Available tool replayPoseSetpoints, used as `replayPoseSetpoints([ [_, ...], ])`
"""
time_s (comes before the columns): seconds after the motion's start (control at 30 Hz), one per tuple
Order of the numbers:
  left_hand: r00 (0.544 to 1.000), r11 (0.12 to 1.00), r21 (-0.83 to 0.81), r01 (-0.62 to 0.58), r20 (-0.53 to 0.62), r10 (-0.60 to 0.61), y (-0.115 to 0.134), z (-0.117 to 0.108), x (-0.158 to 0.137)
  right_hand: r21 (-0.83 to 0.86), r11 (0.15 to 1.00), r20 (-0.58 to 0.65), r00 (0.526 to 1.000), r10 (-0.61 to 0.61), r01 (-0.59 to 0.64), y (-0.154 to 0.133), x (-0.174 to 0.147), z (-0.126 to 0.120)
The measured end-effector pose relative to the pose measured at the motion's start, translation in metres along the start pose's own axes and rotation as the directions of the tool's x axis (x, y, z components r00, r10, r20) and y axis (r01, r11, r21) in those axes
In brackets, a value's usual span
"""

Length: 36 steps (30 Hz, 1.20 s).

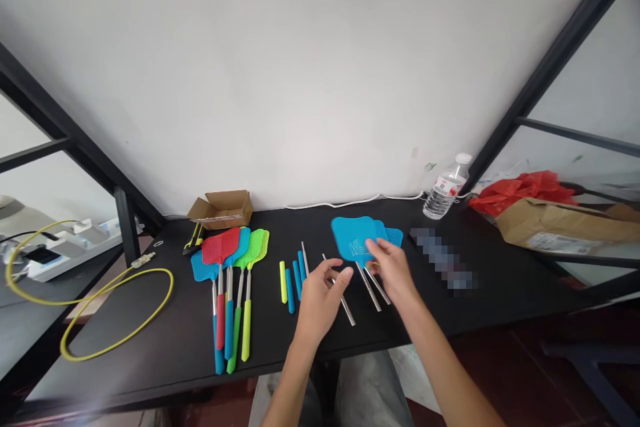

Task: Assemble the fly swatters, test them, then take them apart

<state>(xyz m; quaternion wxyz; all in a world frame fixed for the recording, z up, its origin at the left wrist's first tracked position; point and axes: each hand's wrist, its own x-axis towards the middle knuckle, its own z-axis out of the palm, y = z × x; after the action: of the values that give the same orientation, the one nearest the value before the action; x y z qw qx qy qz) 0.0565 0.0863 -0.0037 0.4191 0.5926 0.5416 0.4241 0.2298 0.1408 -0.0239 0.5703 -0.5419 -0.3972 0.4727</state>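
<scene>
My right hand [393, 271] is closed on the lower right edge of a blue fly swatter head [350, 235]. More blue swatter heads [395, 235] lie partly hidden behind it, and metal rods [370, 290] extend below. My left hand [323, 293] is curved with thumb and fingers apart, beside a loose metal rod [346, 310] that it partly covers. Left of that hand lie a yellow handle sleeve [283, 282], several blue handle sleeves [290, 291] and a thin grey rod [305, 257].
Several swatters with handles, including a red one [221, 247], lie at the left. Behind them stands an open cardboard box [225, 207]. A yellow cable [117, 343] loops at far left. At right are a water bottle [447, 188], a blurred-out item [443, 259] and a paper bag [565, 227].
</scene>
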Motion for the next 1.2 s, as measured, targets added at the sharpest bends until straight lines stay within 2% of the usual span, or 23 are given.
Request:
replayPoseSetpoints([
  [0.03, 0.999, 0.996, 0.089, 0.016, -0.036, -0.013, -0.002, -0.009, -0.005, -0.061, 0.998, -0.079, 0.997, -0.008, 0.003, 0.0, 0.01, -0.013],
  [0.07, 0.994, 0.977, 0.207, 0.045, -0.105, -0.024, -0.006, -0.021, -0.01, -0.162, 0.987, -0.102, 0.994, -0.033, 0.016, -0.001, 0.02, -0.026],
  [0.1, 0.983, 0.938, 0.336, 0.086, -0.182, -0.025, -0.011, -0.037, -0.017, -0.295, 0.955, -0.094, 0.993, -0.067, 0.037, -0.002, 0.028, -0.038],
  [0.13, 0.964, 0.873, 0.465, 0.148, -0.264, -0.023, -0.018, -0.055, -0.024, -0.457, 0.888, -0.08, 0.991, -0.11, 0.062, -0.003, 0.034, -0.049],
  [0.2, 0.897, 0.678, 0.649, 0.344, -0.442, -0.033, -0.031, -0.09, -0.037, -0.759, 0.642, -0.049, 0.975, -0.216, 0.104, -0.006, 0.038, -0.065],
  [0.23, 0.868, 0.58, 0.694, 0.427, -0.493, -0.049, -0.038, -0.104, -0.043, -0.848, 0.517, -0.038, 0.961, -0.274, 0.114, -0.006, 0.036, -0.07],
  [0.27, 0.86, 0.503, 0.727, 0.467, -0.505, -0.069, -0.043, -0.115, -0.048, -0.9, 0.419, -0.022, 0.946, -0.322, 0.121, -0.007, 0.031, -0.071],
  [0.3, 0.865, 0.442, 0.761, 0.476, -0.495, -0.08, -0.047, -0.123, -0.051, -0.924, 0.359, -0.007, 0.933, -0.361, 0.132, -0.007, 0.025, -0.07],
  [0.33, 0.878, 0.392, 0.793, 0.465, -0.471, -0.088, -0.049, -0.127, -0.052, -0.929, 0.338, 0.009, 0.922, -0.386, 0.15, -0.007, 0.019, -0.067],
  [0.4, 0.906, 0.331, 0.845, 0.421, -0.413, -0.099, -0.05, -0.127, -0.051, -0.908, 0.364, 0.044, 0.911, -0.411, 0.208, -0.007, 0.006, -0.056],
  [0.57, 0.928, 0.287, 0.882, 0.373, -0.346, -0.141, -0.033, -0.123, -0.044, -0.794, 0.497, 0.116, 0.89, -0.442, 0.35, -0.01, -0.018, -0.021],
  [0.67, 0.915, 0.304, 0.863, 0.403, -0.381, -0.131, -0.017, -0.125, -0.049, -0.68, 0.603, 0.147, 0.884, -0.445, 0.417, -0.011, -0.037, 0.001],
  [0.77, 0.889, 0.33, 0.826, 0.457, -0.44, -0.129, 0.0, -0.122, -0.059, -0.48, 0.767, 0.26, 0.904, -0.339, 0.425, -0.008, -0.065, 0.031],
  [0.83, 0.882, 0.346, 0.814, 0.468, -0.452, -0.129, 0.009, -0.11, -0.064, -0.315, 0.883, 0.356, 0.906, -0.229, 0.347, -0.004, -0.084, 0.055],
  [0.9, 0.898, 0.403, 0.807, 0.431, -0.426, -0.109, 0.012, -0.092, -0.068, -0.116, 0.984, 0.472, 0.879, -0.064, 0.134, 0.001, -0.099, 0.077],
  [0.97, 0.936, 0.538, 0.774, 0.334, -0.339, -0.092, 0.012, -0.069, -0.07, 0.091, 0.991, 0.536, 0.844, 0.033, -0.096, 0.004, -0.107, 0.093],
  [1.03, 0.955, 0.67, 0.693, 0.266, -0.285, -0.084, 0.009, -0.048, -0.072, 0.259, 0.935, 0.514, 0.855, 0.078, -0.241, 0.005, -0.109, 0.1],
  [1.13, 0.964, 0.891, 0.409, 0.197, -0.248, -0.099, 0.007, -0.025, -0.073, 0.397, 0.863, 0.446, 0.888, 0.115, -0.312, 0.006, -0.106, 0.095],
  [1.2, 0.973, 0.981, 0.13, 0.147, -0.196, -0.12, 0.009, -0.017, -0.072, 0.429, 0.845, 0.427, 0.896, 0.12, -0.318, 0.008, -0.105, 0.088],
])
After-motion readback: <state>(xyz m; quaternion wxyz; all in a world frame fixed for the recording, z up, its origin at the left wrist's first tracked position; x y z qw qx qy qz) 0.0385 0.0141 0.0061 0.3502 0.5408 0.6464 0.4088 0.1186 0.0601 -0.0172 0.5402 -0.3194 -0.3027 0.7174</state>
